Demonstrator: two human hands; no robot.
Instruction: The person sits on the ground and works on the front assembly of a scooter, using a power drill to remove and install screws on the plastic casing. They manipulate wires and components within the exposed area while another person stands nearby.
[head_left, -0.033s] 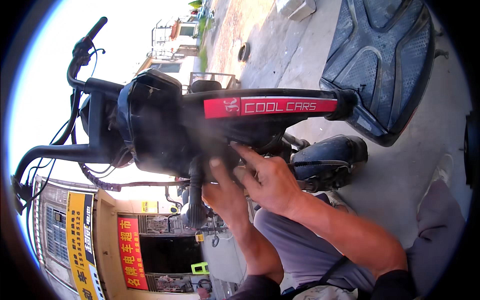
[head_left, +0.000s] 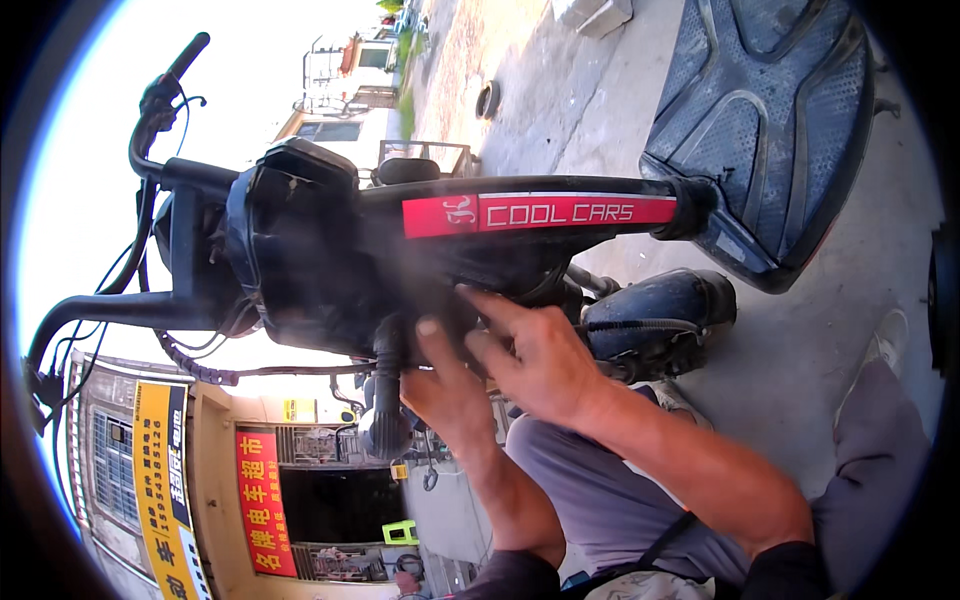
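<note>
- L hand [head_left: 450, 385]: thumb up against the bike's dark underside, other fingertips hidden; whether it grips anything, can't tell.
- R hand [head_left: 545, 360]: just beside L; index extended to the dark body, thumb apart from it, rest folded; hold, if any, not visible.
- Black bike [head_left: 300, 250]: front of person, mid-view, sideways in pic.; handlebar [head_left: 110, 305] at L, footboard [head_left: 765, 130] upper R, its top cut off by frame edge.
- Obscured: contact zone above both hands, blurred & dark, parts indistinct; handlebar's lower end merges w/ dark lens rim.
- Body: smooth, dusty black plastic, rounded; long tapered arm w/ flat red strip [head_left: 570, 212], white-edged.
- Ribbed tube [head_left: 388, 345]: black, cylindrical, near L fingers.
- Footboard: moulded, stippled, w/ raised curved ribs.
- Fender [head_left: 665, 310]: curved, scuffed, dark.
- Ground [head_left: 560, 95]: grey concrete, rough; ring-shaped tyre [head_left: 487, 100] on it.
- Trousers [head_left: 585, 480]: soft grey cloth, creased, below hands.
</note>
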